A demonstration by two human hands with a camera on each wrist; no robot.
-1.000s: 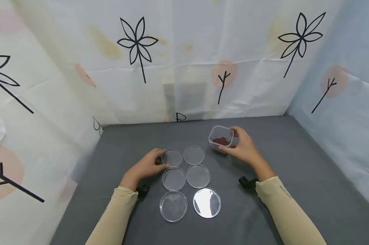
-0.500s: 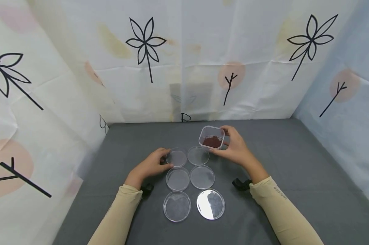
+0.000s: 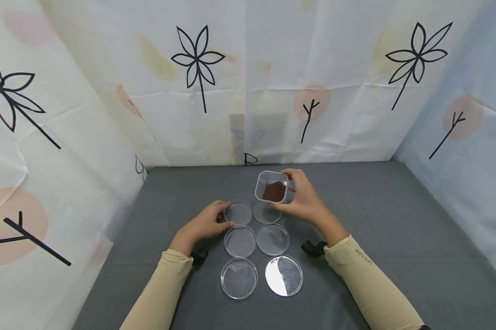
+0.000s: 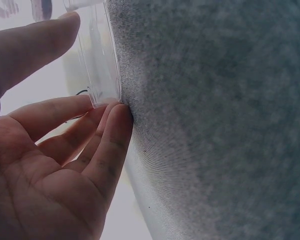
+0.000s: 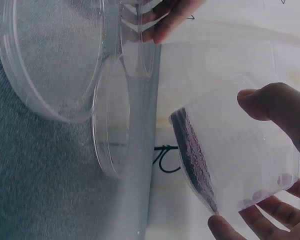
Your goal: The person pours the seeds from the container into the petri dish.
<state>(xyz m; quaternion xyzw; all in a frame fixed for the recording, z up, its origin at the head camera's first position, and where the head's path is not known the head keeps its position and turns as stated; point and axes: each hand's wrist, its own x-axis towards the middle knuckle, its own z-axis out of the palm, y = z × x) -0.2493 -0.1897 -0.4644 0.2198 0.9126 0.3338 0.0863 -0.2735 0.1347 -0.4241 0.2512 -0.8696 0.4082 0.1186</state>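
My right hand (image 3: 306, 198) grips a clear square plastic container (image 3: 261, 185) by its side, thumb near and fingers behind. Reddish-brown powder (image 3: 274, 191) is banked against one wall of the tilted container, as the right wrist view also shows. The container is raised, overlapping the back right petri dish (image 3: 267, 213) in the head view. My left hand (image 3: 202, 225) holds the back left petri dish (image 3: 238, 213) by its rim. In the left wrist view, thumb and fingertips are at opposite parts of this dish's edge (image 4: 102, 60), with the fingers low against the cloth.
Closer in stand two middle petri dishes, left (image 3: 240, 241) and right (image 3: 273, 239). At the front are another dish (image 3: 239, 278) and a shiny one (image 3: 284, 275) reflecting light. Grey cloth (image 3: 379, 220) covers the table. A patterned curtain (image 3: 338, 123) borders the back and sides.
My right hand has moved left with the container, from beside the dishes to over the back right one, and tipped it further. The left hand has stayed at its dish.
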